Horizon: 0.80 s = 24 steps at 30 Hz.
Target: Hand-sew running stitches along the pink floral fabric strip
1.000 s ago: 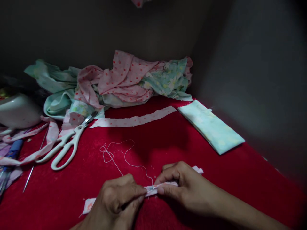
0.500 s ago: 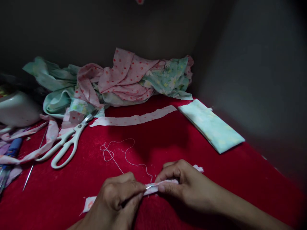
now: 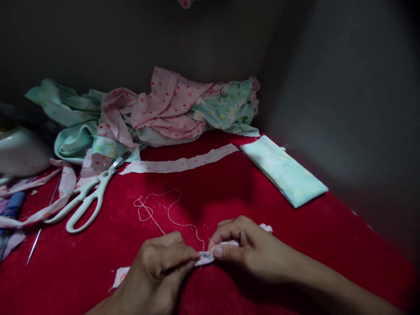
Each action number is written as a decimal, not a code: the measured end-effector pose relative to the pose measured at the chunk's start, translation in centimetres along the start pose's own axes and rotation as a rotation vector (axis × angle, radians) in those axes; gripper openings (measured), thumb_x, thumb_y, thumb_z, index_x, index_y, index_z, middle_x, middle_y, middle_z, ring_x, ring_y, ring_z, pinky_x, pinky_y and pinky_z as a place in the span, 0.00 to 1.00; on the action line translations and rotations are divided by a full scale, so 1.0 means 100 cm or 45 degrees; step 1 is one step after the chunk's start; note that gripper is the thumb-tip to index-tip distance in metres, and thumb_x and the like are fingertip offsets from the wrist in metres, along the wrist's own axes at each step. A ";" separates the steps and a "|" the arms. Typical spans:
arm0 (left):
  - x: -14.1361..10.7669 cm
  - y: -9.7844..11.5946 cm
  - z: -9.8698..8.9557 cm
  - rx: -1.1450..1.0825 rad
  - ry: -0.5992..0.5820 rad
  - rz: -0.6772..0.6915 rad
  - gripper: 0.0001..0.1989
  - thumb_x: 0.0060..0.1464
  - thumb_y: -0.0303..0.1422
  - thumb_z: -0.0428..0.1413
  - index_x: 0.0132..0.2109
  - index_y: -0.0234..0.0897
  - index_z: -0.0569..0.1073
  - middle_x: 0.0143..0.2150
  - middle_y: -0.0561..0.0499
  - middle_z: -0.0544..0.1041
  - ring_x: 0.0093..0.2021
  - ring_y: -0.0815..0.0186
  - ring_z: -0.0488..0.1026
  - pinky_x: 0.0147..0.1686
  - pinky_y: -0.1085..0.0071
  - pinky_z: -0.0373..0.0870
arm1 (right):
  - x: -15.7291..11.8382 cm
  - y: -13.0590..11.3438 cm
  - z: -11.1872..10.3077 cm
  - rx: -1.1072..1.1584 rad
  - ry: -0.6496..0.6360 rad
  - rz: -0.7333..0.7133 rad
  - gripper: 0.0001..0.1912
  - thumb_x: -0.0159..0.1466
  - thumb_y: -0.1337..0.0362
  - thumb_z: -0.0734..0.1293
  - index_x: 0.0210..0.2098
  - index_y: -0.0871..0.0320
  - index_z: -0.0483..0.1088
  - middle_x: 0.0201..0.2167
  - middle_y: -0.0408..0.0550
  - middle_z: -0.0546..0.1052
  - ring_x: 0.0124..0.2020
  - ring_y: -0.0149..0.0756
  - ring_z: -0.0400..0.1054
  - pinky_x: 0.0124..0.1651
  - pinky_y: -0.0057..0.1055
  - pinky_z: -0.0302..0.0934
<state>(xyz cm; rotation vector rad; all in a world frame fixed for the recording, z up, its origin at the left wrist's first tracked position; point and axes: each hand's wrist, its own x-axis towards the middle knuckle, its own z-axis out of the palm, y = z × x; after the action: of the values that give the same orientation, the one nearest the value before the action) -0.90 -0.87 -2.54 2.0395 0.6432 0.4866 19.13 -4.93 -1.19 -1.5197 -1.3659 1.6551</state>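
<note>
A narrow folded fabric strip (image 3: pixel 205 259), pale with pink marks, is stretched between my hands low over the red cloth. My left hand (image 3: pixel 160 267) pinches it on the left, thumb against forefinger. Closed on the same strip a short way to the right is my right hand (image 3: pixel 247 249). A small glint, apparently a sewing needle, lies on the strip between the fingertips; most of it is hidden. White thread (image 3: pixel 173 216) runs from the strip and loops loosely over the cloth. The strip's loose end (image 3: pixel 121 276) shows beyond my left hand.
White-handled scissors (image 3: pixel 95 192) lie left, beside pink ribbon-like strips (image 3: pixel 65 188) and a thin metal rod (image 3: pixel 34 245). A flat spotted strip (image 3: pixel 183 164) lies ahead. Crumpled fabric (image 3: pixel 167 105) lines the back. A folded mint cloth (image 3: pixel 285 170) lies right, a white cup-like vessel (image 3: pixel 22 151) far left.
The needle's shiny length, plain on the strip before, is now mostly out of sight. My fingers keep their pinch on the strip. The whole view has shifted slightly.
</note>
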 end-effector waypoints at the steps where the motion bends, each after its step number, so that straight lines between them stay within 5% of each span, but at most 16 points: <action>1: 0.000 0.000 -0.001 -0.012 -0.013 -0.010 0.14 0.60 0.27 0.47 0.35 0.39 0.78 0.23 0.52 0.70 0.23 0.69 0.67 0.22 0.76 0.58 | 0.000 -0.001 0.000 0.001 -0.003 -0.009 0.08 0.57 0.69 0.64 0.29 0.64 0.76 0.20 0.41 0.67 0.22 0.27 0.54 0.25 0.25 0.46; 16: 0.004 0.000 -0.003 -0.110 0.049 -0.057 0.11 0.56 0.26 0.52 0.34 0.41 0.79 0.24 0.52 0.73 0.24 0.70 0.69 0.23 0.79 0.62 | 0.001 -0.003 0.000 0.215 -0.129 0.009 0.07 0.56 0.67 0.64 0.28 0.65 0.73 0.20 0.40 0.64 0.22 0.26 0.51 0.25 0.25 0.43; 24: 0.002 -0.002 0.007 -0.136 0.156 -0.198 0.08 0.54 0.27 0.53 0.28 0.37 0.74 0.22 0.54 0.74 0.22 0.70 0.69 0.22 0.78 0.63 | 0.003 -0.002 0.011 0.221 -0.033 0.001 0.07 0.56 0.67 0.65 0.26 0.64 0.73 0.19 0.40 0.64 0.22 0.26 0.52 0.25 0.25 0.44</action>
<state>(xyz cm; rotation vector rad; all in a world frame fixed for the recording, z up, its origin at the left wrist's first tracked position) -0.38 -1.10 -2.99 1.8535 0.8252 0.5450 18.02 -4.98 -1.27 -1.4037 -1.2003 1.7500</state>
